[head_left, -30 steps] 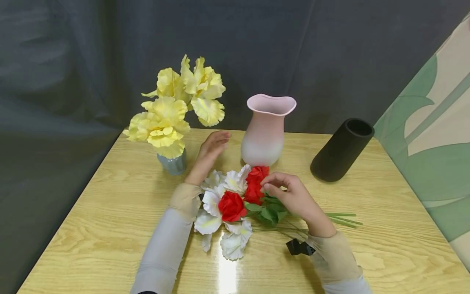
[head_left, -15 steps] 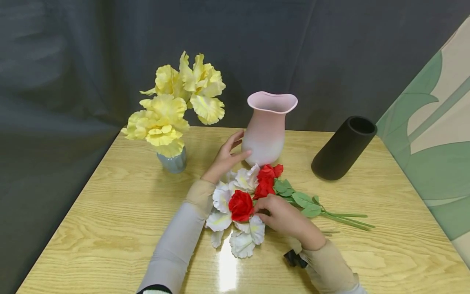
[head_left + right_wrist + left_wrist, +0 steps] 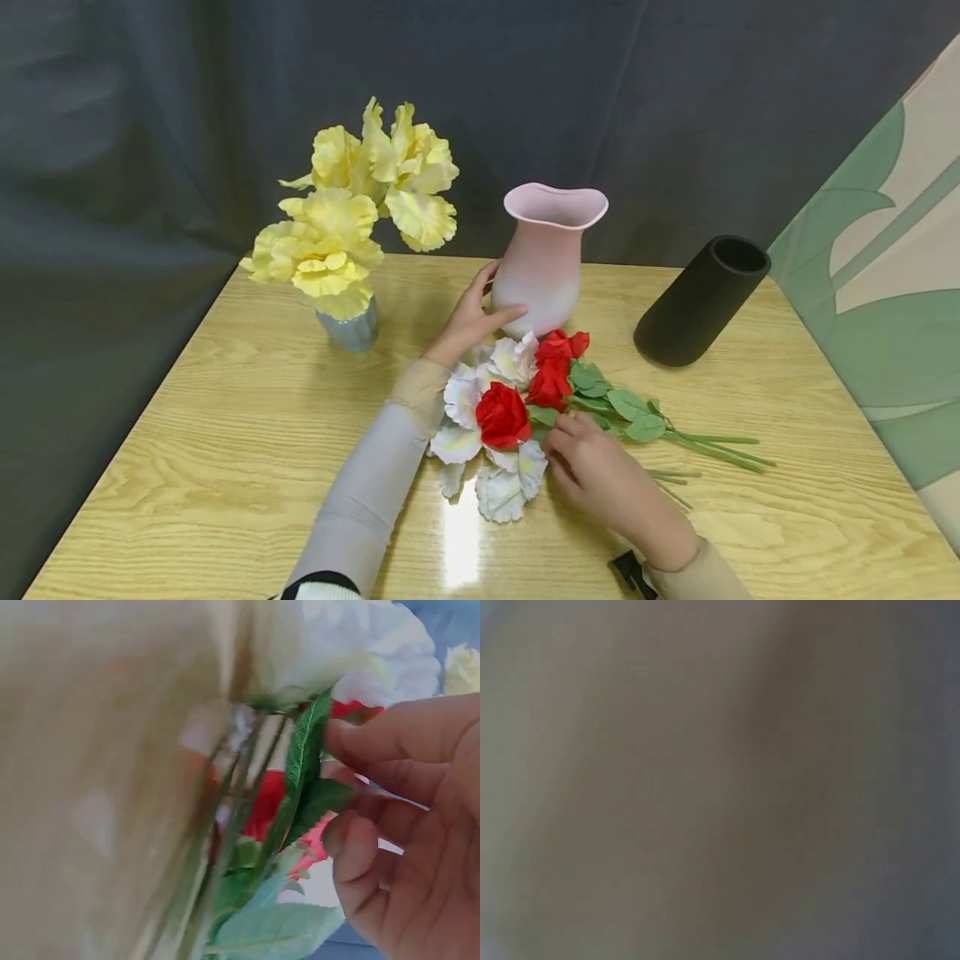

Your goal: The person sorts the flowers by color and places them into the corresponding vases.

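My left hand (image 3: 468,321) holds the left side of the pink-and-white vase (image 3: 538,283), its thumb across the front and its fingers partly hidden behind. Just in front of the vase lie artificial flowers. Among them are red roses (image 3: 502,414) with green leaves and white irises (image 3: 501,493). My right hand (image 3: 600,475) is at the nearest rose, its bent fingers beside the stem. In the right wrist view the fingertips of the right hand (image 3: 420,817) are right at a green leaf (image 3: 306,742); I cannot tell whether they pinch the stem. The left wrist view is a brown blur.
A small blue vase (image 3: 350,323) with yellow irises (image 3: 330,250) stands at the back left. The slanted black vase (image 3: 697,304) is at the back right. Flower stems (image 3: 723,450) stretch rightward over the wooden table (image 3: 187,467). A dark curtain (image 3: 675,108) hangs behind.
My left hand has moved rightward from beside the pink vase to its side. The right hand has gone from the far roses down to the nearest rose, and the roses have shifted slightly right.
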A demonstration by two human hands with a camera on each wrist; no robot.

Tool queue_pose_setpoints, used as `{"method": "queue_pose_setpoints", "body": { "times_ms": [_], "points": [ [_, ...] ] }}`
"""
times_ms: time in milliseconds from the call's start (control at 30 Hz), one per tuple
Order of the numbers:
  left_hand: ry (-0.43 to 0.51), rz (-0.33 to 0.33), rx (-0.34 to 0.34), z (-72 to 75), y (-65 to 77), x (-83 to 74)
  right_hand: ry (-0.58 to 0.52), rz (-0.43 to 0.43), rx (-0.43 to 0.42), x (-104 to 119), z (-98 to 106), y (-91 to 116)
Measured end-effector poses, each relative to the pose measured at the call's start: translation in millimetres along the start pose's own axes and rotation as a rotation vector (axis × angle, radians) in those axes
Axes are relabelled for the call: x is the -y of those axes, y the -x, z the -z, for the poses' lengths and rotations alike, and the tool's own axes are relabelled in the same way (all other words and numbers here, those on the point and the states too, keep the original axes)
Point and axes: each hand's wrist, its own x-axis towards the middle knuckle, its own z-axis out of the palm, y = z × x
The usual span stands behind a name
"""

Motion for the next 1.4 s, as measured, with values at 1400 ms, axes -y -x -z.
{"method": "queue_pose_setpoints", "body": {
  "times_ms": [1400],
  "points": [
    [-0.072,-0.010,-0.004,-1.8,-10.6,-2.9,-0.034,-0.102,0.159,-4,8,8]
  ]
}}
